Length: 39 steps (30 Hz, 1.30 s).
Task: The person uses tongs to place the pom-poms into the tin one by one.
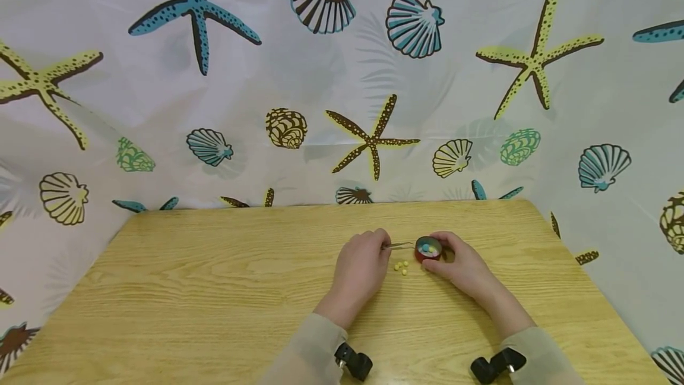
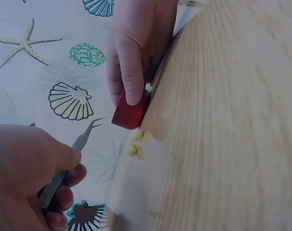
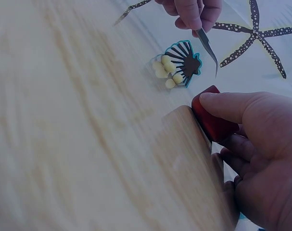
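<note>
My left hand (image 1: 361, 269) grips a pair of metal tweezers (image 2: 64, 168) with bent, pointed tips. In the left wrist view the tips stand slightly apart with nothing between them, just short of a small red round tin (image 2: 131, 111). My right hand (image 1: 472, 269) holds that tin at its side, with the thumb (image 3: 227, 107) against the near wall. Inside the tin, blue and yellow beads (image 1: 426, 248) show in the head view. Several loose yellow beads (image 1: 404, 272) lie on the table between the two hands, close to the tin.
The wood-grain table (image 1: 214, 290) spreads widely to the left of the hands. A white cloth (image 1: 320, 88) printed with starfish and shells hangs behind the table and along both sides. Each wrist carries a black strapped camera (image 1: 355, 362).
</note>
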Each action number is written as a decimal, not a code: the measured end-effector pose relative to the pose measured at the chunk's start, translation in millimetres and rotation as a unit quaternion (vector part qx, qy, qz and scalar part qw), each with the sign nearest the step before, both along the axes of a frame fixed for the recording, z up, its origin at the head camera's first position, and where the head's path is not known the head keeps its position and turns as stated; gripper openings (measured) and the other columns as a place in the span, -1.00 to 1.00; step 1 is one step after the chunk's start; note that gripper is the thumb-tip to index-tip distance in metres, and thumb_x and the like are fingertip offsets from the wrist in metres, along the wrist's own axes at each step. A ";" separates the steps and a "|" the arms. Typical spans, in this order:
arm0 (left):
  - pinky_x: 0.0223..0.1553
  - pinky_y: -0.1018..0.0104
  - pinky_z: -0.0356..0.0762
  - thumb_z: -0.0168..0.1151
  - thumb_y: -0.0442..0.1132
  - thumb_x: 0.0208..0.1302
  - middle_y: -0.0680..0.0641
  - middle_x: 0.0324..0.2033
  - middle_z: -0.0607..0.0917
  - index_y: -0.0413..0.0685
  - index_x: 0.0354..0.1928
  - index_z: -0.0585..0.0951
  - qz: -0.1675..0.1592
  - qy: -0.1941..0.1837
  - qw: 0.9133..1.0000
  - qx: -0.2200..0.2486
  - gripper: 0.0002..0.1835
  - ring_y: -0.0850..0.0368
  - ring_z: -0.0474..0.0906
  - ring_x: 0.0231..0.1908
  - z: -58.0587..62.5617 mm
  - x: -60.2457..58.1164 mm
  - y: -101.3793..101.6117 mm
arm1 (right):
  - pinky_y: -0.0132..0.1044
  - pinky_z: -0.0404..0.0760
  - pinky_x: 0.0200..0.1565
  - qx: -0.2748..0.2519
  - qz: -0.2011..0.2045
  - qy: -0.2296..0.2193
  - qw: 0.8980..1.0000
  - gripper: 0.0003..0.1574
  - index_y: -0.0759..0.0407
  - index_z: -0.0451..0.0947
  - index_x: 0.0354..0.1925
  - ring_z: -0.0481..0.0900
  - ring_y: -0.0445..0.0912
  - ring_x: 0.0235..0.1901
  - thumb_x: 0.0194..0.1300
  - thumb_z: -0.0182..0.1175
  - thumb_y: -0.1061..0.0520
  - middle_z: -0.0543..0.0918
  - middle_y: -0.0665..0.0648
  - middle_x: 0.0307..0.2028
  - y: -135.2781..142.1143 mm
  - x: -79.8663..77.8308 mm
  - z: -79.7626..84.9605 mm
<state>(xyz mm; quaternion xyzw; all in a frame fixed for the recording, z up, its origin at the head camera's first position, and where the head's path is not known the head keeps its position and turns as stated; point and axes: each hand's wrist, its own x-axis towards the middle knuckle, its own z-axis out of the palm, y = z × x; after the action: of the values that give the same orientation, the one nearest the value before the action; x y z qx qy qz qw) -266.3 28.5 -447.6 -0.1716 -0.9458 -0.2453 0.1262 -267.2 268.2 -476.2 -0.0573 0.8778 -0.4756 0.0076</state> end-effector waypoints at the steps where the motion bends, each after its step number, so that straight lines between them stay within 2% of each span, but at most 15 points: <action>1: -0.18 0.13 0.62 0.41 -0.23 0.58 0.01 -0.26 0.75 0.00 -0.05 0.74 0.001 0.004 1.000 0.000 -0.96 0.03 0.63 -0.26 0.7 0.6 -1.5 | 0.29 0.27 0.53 -0.001 0.000 -0.001 1.000 -0.19 0.22 0.44 0.52 0.45 0.24 0.47 0.49 0.51 0.02 0.60 0.30 0.39 0.0 0.2 0.1; 7: -0.17 0.11 0.63 0.44 -0.26 0.55 0.00 -0.27 0.76 -0.02 -0.07 0.74 -0.002 0.018 1.000 0.000 -0.96 0.01 0.65 -0.26 0.7 4.2 -11.3 | 0.30 0.27 0.52 -0.001 0.004 0.000 1.000 -0.18 0.22 0.43 0.53 0.45 0.25 0.48 0.49 0.51 0.02 0.60 0.30 0.39 1.2 0.5 -0.3; 18: -0.16 0.10 0.65 0.42 -0.23 0.57 0.01 -0.26 0.76 -0.01 -0.07 0.74 -0.015 -0.007 1.000 -0.014 -0.96 0.02 0.67 -0.25 -12.5 6.1 -16.5 | 0.29 0.26 0.53 0.000 0.004 -0.002 1.000 -0.18 0.23 0.42 0.52 0.44 0.25 0.48 0.50 0.51 0.02 0.59 0.31 0.40 0.8 2.1 -1.3; 32: -0.18 0.09 0.66 0.43 -0.26 0.55 -0.02 -0.28 0.77 -0.09 -0.12 0.73 -0.031 -0.015 0.999 -0.031 -0.93 0.00 0.69 -0.26 -13.7 7.1 -16.3 | 0.29 0.25 0.54 0.009 0.004 0.006 1.000 -0.19 0.24 0.44 0.51 0.44 0.25 0.48 0.49 0.51 0.01 0.59 0.32 0.40 0.4 -0.5 -1.0; 39: -0.21 0.09 0.65 0.44 -0.29 0.53 -0.02 -0.30 0.76 -0.06 -0.14 0.74 -0.033 -0.001 0.999 -0.029 -0.96 0.00 0.69 -0.28 -15.1 7.6 -17.2 | 0.28 0.27 0.53 0.011 0.005 0.008 1.000 -0.20 0.23 0.45 0.50 0.46 0.25 0.47 0.49 0.52 0.02 0.60 0.31 0.38 0.2 -0.8 -0.9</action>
<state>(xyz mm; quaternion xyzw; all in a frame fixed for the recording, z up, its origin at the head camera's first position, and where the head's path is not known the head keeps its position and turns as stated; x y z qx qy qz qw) -258.7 11.3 -462.7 -0.2061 -0.9464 -0.2220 0.1118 -268.0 268.4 -477.1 -0.0650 0.8827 -0.4655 0.0037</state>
